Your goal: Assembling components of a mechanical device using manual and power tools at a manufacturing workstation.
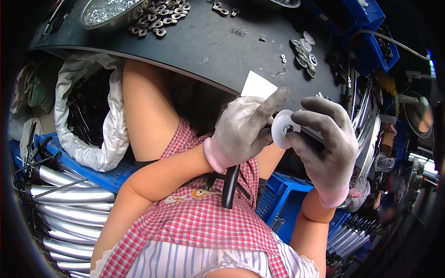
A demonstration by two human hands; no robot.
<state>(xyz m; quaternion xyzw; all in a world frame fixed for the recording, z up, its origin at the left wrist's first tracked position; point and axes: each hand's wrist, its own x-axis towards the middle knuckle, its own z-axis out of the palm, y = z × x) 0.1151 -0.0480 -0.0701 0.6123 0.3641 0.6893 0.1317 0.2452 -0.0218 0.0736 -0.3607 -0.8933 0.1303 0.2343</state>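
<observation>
A translucent white plastic disc (pixel 279 131) with a dark nut-like piece at its centre is held up in front of me. My right hand (pixel 330 143), in a grey-white glove, pinches it at the centre, with the other fingers curled above. Against the disc's left side is my left hand (pixel 245 127), gloved too. Its index finger points up, and the other fingers are curled; what they enclose is hidden. Below that wrist a black handle (pixel 230 187) sticks out, and beyond the knuckles shows a flat white piece (pixel 257 85). Whether these two are joined cannot be seen.
On the dark table (pixel 199 51) lie metal parts (pixel 162 16), a spring (pixel 238 31) and a pile of discs (pixel 304 53). A metal bowl (pixel 109 13) stands far left. Beside my legs are a white sack (pixel 116 125), blue crates (pixel 282 194) and silver tubes (pixel 74 194).
</observation>
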